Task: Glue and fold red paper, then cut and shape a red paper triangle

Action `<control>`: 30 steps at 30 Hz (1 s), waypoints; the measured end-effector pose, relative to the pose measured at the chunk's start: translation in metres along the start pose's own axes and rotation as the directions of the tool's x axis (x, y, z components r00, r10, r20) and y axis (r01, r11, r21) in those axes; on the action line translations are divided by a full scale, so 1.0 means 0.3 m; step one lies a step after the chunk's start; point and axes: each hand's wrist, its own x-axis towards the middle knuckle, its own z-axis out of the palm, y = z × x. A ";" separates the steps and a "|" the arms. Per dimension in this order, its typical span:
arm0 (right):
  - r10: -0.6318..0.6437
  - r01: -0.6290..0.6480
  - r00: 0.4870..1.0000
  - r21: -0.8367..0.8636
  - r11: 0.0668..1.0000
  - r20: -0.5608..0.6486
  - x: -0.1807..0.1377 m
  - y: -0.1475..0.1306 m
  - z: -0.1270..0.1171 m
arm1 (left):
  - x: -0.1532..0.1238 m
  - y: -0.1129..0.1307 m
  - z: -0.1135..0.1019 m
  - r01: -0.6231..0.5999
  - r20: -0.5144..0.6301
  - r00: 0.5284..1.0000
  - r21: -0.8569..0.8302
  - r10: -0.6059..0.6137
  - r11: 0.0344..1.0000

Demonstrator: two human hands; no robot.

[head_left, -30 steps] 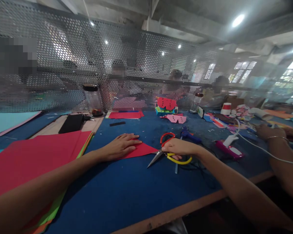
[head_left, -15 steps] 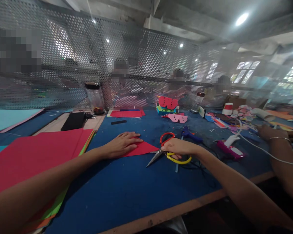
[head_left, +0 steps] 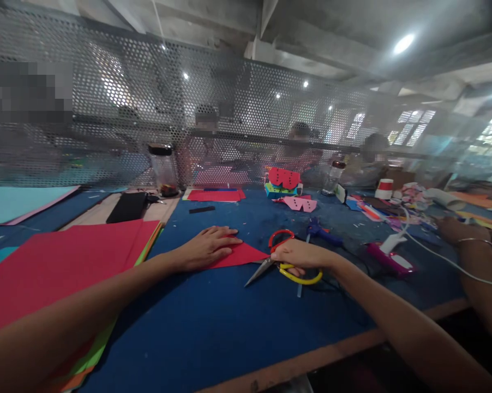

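My left hand (head_left: 208, 248) lies flat with its fingers stretched over a red piece of paper (head_left: 244, 255), pressing it to the blue tabletop (head_left: 180, 327). The paper tapers to a point on the right. Scissors (head_left: 261, 271) with one red and one yellow handle loop are in my right hand (head_left: 303, 254), whose fingers close around the pivot and handles. The blades are spread, one of them pointing down and left across the table. The other meets the paper's pointed tip and is mostly hidden.
Large red sheets (head_left: 78, 262) lie stacked at left beside a black phone-like slab (head_left: 127, 207). A blue glue gun (head_left: 323, 232), a magenta device (head_left: 391, 256) with a white cord and pink paper cutouts (head_left: 299, 204) lie around. A co-worker's hand (head_left: 459, 232) is at right.
The view has tilted slightly, so everything sits a little lower in the picture. Both hands, the paper and the scissors keep nearly the same places on the table.
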 end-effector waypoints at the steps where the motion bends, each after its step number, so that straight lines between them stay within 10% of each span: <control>1: 0.003 -0.003 1.000 0.007 1.000 0.003 -0.002 -0.003 0.000 | 0.000 0.001 0.000 -0.002 -0.004 1.000 -0.001 0.002 1.000; 30: 0.041 -0.042 0.999 -0.035 0.998 -0.015 0.029 -0.027 0.041 | 0.005 -0.006 0.011 -0.026 -0.011 1.000 0.007 0.026 1.000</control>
